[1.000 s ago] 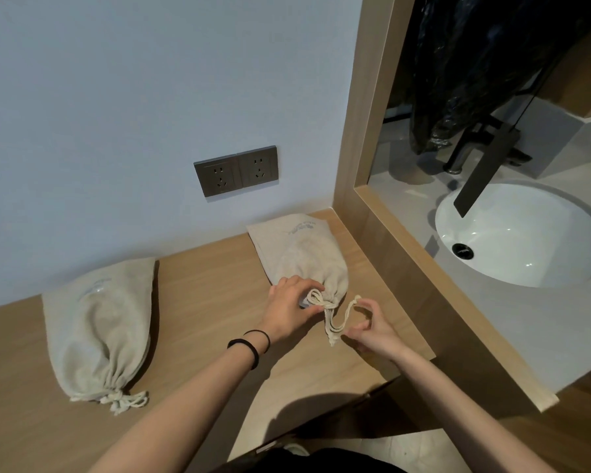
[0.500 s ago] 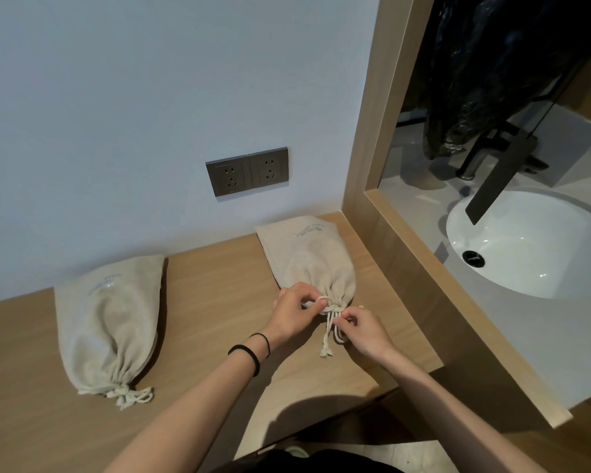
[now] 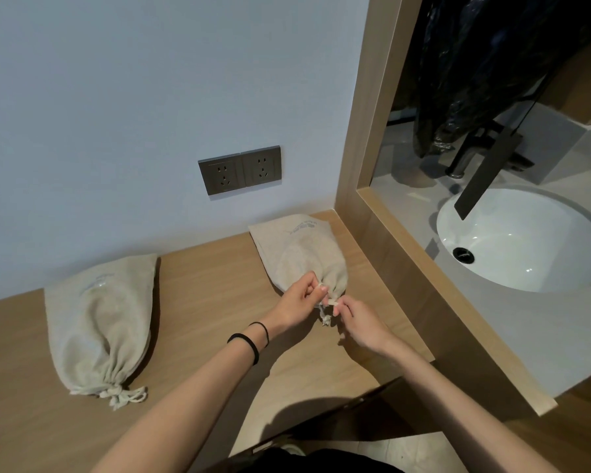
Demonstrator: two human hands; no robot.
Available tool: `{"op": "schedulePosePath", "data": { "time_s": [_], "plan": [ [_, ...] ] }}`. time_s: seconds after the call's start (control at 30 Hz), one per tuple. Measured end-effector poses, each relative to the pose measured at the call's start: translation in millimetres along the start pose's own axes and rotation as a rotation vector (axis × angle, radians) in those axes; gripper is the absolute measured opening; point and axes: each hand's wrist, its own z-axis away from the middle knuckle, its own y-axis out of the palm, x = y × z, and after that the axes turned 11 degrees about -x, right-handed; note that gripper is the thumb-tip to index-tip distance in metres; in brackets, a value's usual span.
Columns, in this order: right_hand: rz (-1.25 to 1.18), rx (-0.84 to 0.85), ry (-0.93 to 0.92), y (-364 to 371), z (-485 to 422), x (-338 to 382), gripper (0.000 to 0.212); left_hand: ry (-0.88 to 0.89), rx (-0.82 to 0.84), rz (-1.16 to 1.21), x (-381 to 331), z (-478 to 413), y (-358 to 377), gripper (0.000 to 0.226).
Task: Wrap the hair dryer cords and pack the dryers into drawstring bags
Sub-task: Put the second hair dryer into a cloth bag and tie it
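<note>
Two beige drawstring bags lie on the wooden counter [image 3: 202,274]. The right bag [image 3: 301,250] is bulging, its gathered neck pointing toward me. My left hand [image 3: 297,302] pinches the white drawstring [image 3: 326,310] at the bag's neck. My right hand [image 3: 359,322] pinches the same cord just to the right, with its loose end hanging between both hands. The left bag [image 3: 99,319] is full and tied shut, its cord knotted at the near end. No hair dryer is visible; whatever fills the bags is hidden.
A double wall socket [image 3: 240,169] sits above the counter. A wooden frame [image 3: 382,213] borders the counter on the right; beyond it are a white sink [image 3: 526,240], a black faucet [image 3: 485,169] and a dark plastic bag [image 3: 485,63].
My right hand has moved in from a wide loop of cord to the bag's neck. Both hands now pinch the drawstring close together, and the loop has been drawn tight.
</note>
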Motion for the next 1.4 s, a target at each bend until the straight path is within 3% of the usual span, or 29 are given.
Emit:
{"op": "schedulePosePath", "data": {
  "time_s": [0.13,0.3,0.53,0.63,0.73,0.8,0.97,1.13,1.23,1.4],
  "plan": [
    [0.143,0.047,-0.111,3,3,3,0.025,0.000,0.027,-0.255,4,-2,2,0.029],
    [0.210,0.028,-0.126,-4,-1,-3,0.027,0.071,-0.014,-0.391,14,-3,-13,0.024],
    [0.199,-0.004,-0.118,-11,-1,7,0.028,0.046,-0.056,-0.249,25,2,-30,0.025],
    [0.046,-0.004,-0.102,-25,-3,21,0.031,0.047,0.022,-0.107,32,8,-38,0.006],
    [-0.102,-0.024,-0.152,-34,-7,45,0.031,0.075,0.097,-0.099,35,10,-39,0.029],
    [-0.167,-0.016,-0.198,-36,-10,63,0.030,0.078,0.110,-0.130,35,8,-36,0.030],
    [-0.266,0.071,-0.243,-32,-16,90,0.023,0.076,0.086,-0.130,27,7,-35,0.012],
    [-0.482,-0.014,-0.134,-22,-21,88,0.031,-0.055,-0.051,0.053,20,13,-34,0.020],
    [-0.398,-0.132,-0.039,-8,-24,71,0.025,-0.125,-0.143,0.128,22,14,-39,0.018],
    [-0.110,0.023,-0.055,19,-25,59,0.024,-0.196,-0.242,0.277,20,16,-54,0.010]
  ]
}}
